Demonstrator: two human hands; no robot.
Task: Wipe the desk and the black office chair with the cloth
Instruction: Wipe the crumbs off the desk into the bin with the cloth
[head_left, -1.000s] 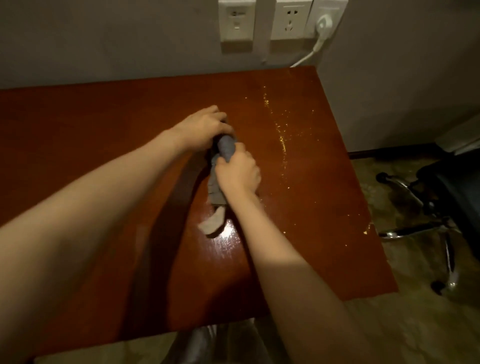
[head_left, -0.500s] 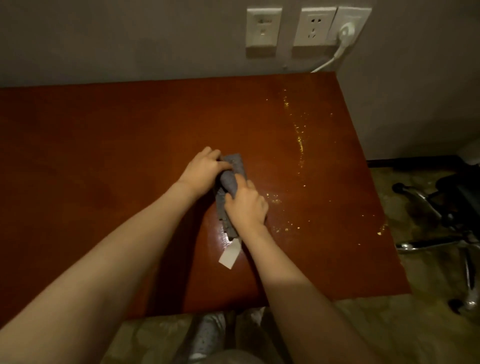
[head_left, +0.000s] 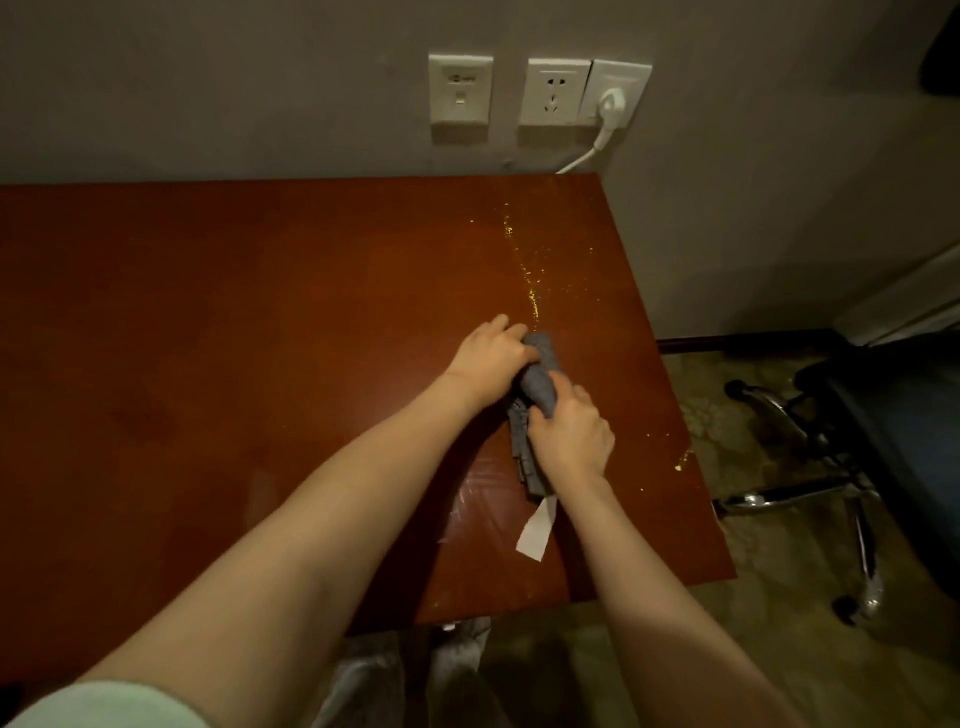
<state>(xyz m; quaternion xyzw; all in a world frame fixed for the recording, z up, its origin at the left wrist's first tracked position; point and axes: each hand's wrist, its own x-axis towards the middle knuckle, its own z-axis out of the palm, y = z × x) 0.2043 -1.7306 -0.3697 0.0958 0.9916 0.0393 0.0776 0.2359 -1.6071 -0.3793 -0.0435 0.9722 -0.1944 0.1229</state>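
Two hands meet on the red-brown desk (head_left: 208, 338): your left hand (head_left: 491, 358) curls over the far end of the grey cloth (head_left: 540, 387), which lies bunched on the desk's right half, and your right hand (head_left: 571, 436) grips its near part above a white tag (head_left: 535, 530). Yellow specks (head_left: 530, 283) streak the desk beyond the cloth. The black office chair (head_left: 893, 441) stands on the floor, well apart to the right
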